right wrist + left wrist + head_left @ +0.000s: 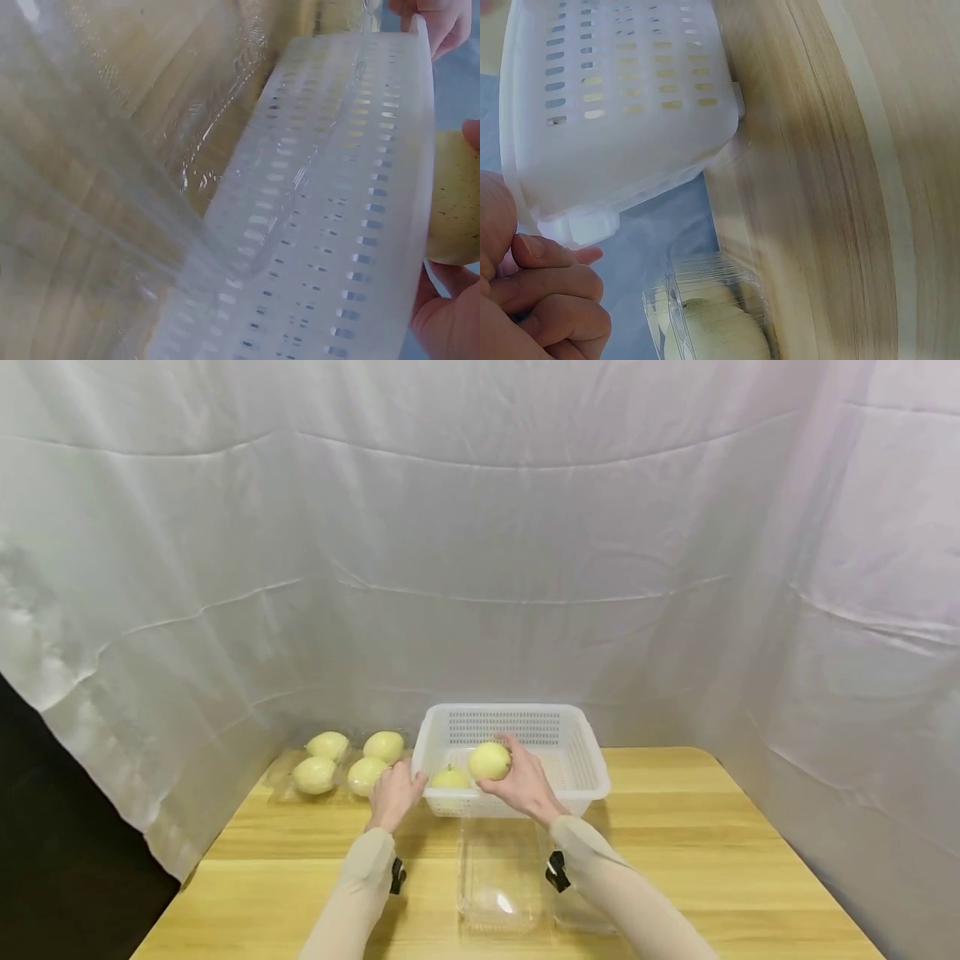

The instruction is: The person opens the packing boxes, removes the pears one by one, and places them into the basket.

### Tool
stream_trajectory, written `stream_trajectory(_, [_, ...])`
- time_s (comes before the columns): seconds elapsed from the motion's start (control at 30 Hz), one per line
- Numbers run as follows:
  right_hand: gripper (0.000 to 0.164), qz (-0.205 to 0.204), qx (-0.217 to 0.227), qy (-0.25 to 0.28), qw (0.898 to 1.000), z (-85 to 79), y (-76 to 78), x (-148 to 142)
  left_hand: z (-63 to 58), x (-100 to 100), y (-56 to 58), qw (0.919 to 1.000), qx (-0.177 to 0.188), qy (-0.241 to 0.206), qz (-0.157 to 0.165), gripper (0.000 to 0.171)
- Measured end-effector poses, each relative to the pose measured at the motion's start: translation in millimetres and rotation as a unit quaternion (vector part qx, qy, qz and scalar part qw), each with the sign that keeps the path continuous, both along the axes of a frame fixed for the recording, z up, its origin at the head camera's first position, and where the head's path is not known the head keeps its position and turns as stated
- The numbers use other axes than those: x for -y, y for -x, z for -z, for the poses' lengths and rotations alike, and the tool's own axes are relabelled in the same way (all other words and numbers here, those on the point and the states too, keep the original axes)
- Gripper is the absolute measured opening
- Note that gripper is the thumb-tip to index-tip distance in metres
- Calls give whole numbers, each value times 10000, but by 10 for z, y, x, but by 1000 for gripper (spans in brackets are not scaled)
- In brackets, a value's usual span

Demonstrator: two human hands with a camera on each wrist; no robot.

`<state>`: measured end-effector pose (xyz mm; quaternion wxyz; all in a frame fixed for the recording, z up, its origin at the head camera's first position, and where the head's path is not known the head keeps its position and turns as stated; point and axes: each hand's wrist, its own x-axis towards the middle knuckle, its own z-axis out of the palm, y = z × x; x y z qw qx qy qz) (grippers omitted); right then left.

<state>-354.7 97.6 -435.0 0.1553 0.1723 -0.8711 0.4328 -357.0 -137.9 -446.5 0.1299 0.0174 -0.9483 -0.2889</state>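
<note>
While the right hand point(529, 783) holds a fruit point(487, 762) over the basket point(504, 727), left of centre near the front rim, its thumb and fingers are clamped round it. Dark end mark on the fruit faces right; it's near round, so can't call a long axis. Basket: mouth up, long axis left-right. A second fruit point(448, 778) sits inside at front left, stem up.

Fruit skin: pale yellow-green, dark-speckled in the right wrist view. Basket: white plastic, slotted walls, rounded corners, flared rim. Clear thin-walled plastic box point(498, 881) in front of it on the wood-grain table point(697, 852); four fruits point(315, 775) in clear packs at left.

Left hand point(397, 792): fingers curled, pinching the basket's left rim. Both forearms reach forward, angled inward, sleeves point(348, 893) beige.
</note>
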Motion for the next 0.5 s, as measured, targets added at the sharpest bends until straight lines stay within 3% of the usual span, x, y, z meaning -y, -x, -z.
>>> stream_trajectory(0.3, [72, 336, 136, -249, 9990, 96, 77, 45, 25, -3, 5, 10000, 44, -8, 12, 37])
stream_trajectory(0.5, [73, 491, 651, -474, 9955, 76, 140, 53, 6, -8, 10, 10000, -22, 37, -23, 36])
